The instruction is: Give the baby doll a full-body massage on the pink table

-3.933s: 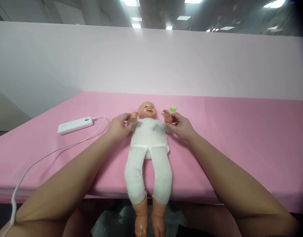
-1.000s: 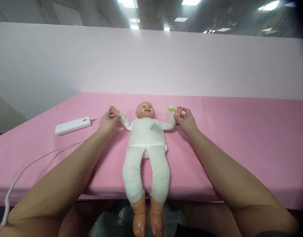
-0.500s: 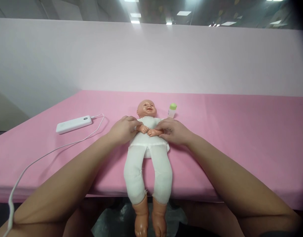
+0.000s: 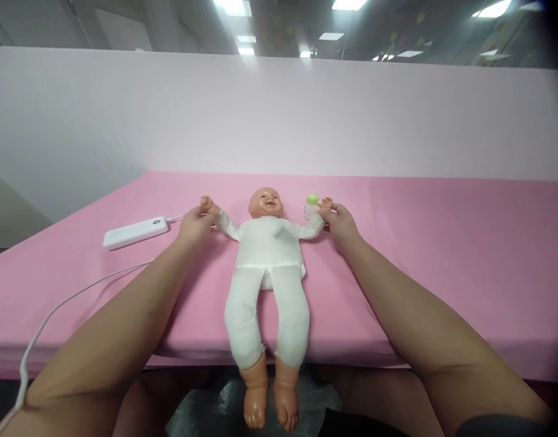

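Observation:
A baby doll [image 4: 268, 246] with a white cloth body lies on its back on the pink-covered table [image 4: 424, 255], its feet hanging past the front edge. Both of its arms are spread out to the sides. My left hand [image 4: 197, 226] is closed around the doll's arm on the left, at the wrist. On the other side my right hand [image 4: 341, 224] grips the doll's other wrist between thumb and fingers. Just behind that doll hand stands a small bottle [image 4: 311, 207] with a green cap, partly hidden.
A white power bank [image 4: 136, 233] lies at the left, with a white cable [image 4: 85, 284] running from it past my left forearm to the front. Behind the table rises a white partition [image 4: 279, 115]. Below the front edge, a dark shiny surface [image 4: 206, 406] shows between my legs.
Both my hands have moved apart, drawing the doll's arms from across its chest out to the sides. The view has shifted slightly.

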Demonstrator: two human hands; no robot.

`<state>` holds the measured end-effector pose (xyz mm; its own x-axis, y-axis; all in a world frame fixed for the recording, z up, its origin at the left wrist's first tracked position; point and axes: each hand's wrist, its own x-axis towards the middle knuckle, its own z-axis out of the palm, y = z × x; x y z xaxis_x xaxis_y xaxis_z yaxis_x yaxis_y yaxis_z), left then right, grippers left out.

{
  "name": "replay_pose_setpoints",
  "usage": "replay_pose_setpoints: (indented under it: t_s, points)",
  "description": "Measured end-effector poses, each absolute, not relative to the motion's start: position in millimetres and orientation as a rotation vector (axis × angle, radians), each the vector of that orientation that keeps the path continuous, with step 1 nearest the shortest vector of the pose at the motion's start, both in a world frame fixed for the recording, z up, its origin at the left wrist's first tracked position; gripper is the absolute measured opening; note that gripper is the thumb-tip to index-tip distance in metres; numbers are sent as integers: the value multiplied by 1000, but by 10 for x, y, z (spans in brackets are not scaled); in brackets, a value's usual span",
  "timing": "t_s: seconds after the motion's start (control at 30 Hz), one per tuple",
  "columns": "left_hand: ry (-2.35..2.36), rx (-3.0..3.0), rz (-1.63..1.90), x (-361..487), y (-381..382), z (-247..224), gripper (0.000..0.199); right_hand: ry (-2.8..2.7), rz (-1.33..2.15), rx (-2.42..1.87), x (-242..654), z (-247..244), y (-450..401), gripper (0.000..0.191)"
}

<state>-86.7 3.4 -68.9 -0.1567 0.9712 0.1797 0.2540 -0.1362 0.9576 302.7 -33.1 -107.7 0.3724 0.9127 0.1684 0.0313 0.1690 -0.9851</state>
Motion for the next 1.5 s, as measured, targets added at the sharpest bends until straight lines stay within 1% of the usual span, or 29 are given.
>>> replay_pose_setpoints:
  t_s: [0.1,0.17,0.27,0.4,0.5,0.67,0.8,0.9,0.97,1.13,1.2,1.27,1.33,1.4,1.43,1.47,1.5]
  points:
    - [1442,1130,1426,-1092,255,-775,33,-872,811,-1303,3153,-1185,-210,47]
    - [1573,1080,1451,-1193,333,-821,37,-840,847,-1329,3189,-1235,-164,50]
    - [1818,1275,1386,-1241,336,-851,43,-828,859,-1393,3211,-1256,-145,58]
    - [2045,1680,1148,-1217,233,-827,34,-869,803,-1513,3238,-1219,-166,78]
    - [2200,1854,917,-1202,163,-800,41,-875,761,-1620,3255,-1203,-179,85]
    - [2262,1976,716,-1138,85,-781,49,-894,767,-1623,3243,-1205,-193,87]
    - [2189,2101,677,-1012,-7,-774,51,-891,774,-1462,3217,-1196,-195,87]
    - [2179,2182,666,-905,-103,-788,61,-933,723,-1278,3199,-1198,-184,85]
    - [2185,2213,651,-845,-162,-803,65,-951,723,-1234,3191,-1205,-178,86]
    - [2133,2219,671,-722,-346,-725,61,-907,765,-1505,3195,-1196,-194,88]
    - [2043,2244,753,-695,-544,-631,53,-930,731,-1591,3202,-1180,-206,86]
    - [1931,2253,942,-701,-892,-550,44,-951,704,-1629,3206,-1169,-212,85]
    - [1796,2229,1187,-745,-1392,-546,37,-960,684,-1651,3205,-1167,-213,84]
    - [1689,2183,1309,-810,-1976,-660,31,-979,665,-1675,3203,-1173,-216,84]
    - [1657,2183,1332,-843,-2263,-759,34,-990,655,-1687,3202,-1177,-221,83]
    - [1650,2202,1333,-870,-2528,-877,42,-1002,647,-1697,3202,-1181,-228,82]
    - [1635,2256,1342,-889,-2756,-1007,55,-1015,642,-1706,3201,-1186,-237,82]
